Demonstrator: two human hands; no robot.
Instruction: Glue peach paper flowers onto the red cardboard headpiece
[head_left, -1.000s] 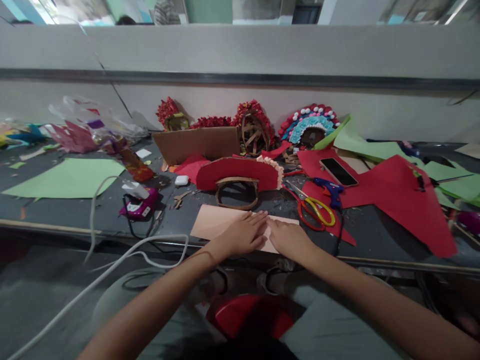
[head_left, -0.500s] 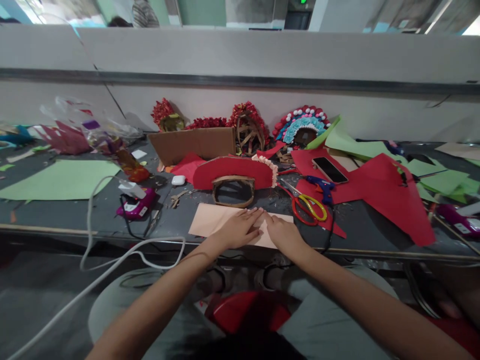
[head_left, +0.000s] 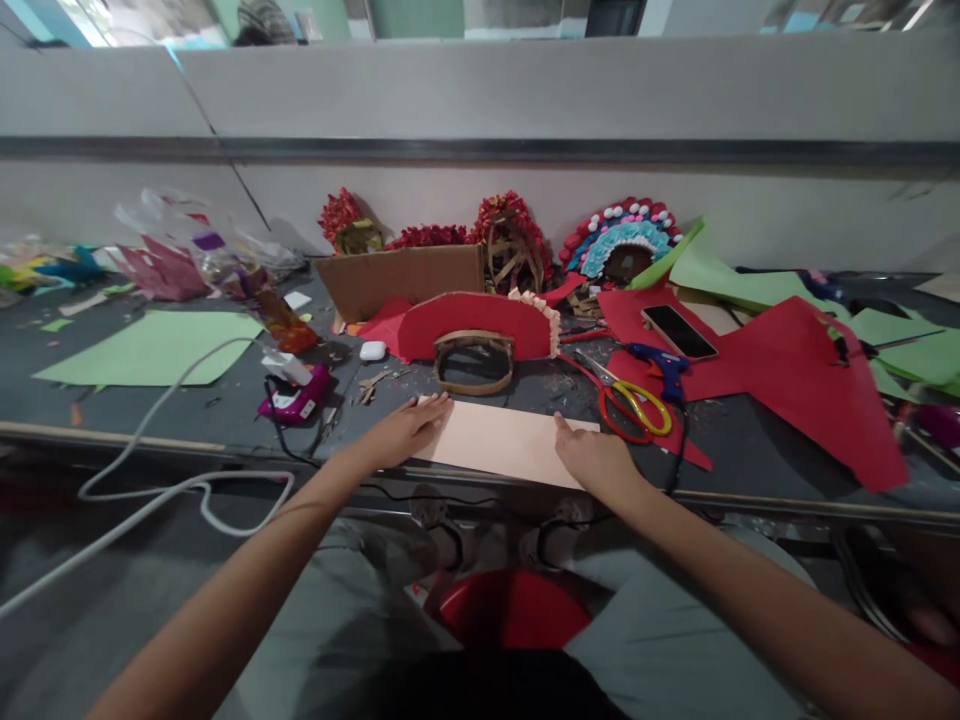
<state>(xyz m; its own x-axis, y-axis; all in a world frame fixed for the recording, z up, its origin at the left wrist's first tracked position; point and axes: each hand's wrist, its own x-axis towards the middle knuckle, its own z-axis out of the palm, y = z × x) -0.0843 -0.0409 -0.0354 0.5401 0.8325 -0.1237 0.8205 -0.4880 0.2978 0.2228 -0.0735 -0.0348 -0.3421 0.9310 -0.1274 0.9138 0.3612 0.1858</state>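
A folded strip of pale peach paper [head_left: 504, 440] lies flat along the table's front edge. My left hand [head_left: 409, 432] rests across the strip's left end with its fingers stretched out. On the right part of the paper, my right hand [head_left: 597, 458] presses down, its index finger extended and the other fingers partly hidden beneath. Just behind the strip stands a red headdress piece [head_left: 474, 322] with a cardboard band [head_left: 475, 386] at its base and pale ruffled trim along its right edge.
Scissors [head_left: 637, 405], a blue glue gun [head_left: 664, 368] and a phone [head_left: 679, 332] lie right, around red paper [head_left: 802, 385]. A purple power strip [head_left: 298, 396] with a white cable and green paper [head_left: 154, 348] are left. Cardboard [head_left: 405, 283] and decorated headdresses [head_left: 622, 240] stand behind.
My left hand has slid leftward from the strip's middle to its left end. My right hand has shifted slightly right, baring the paper's middle. The camera view has moved a little.
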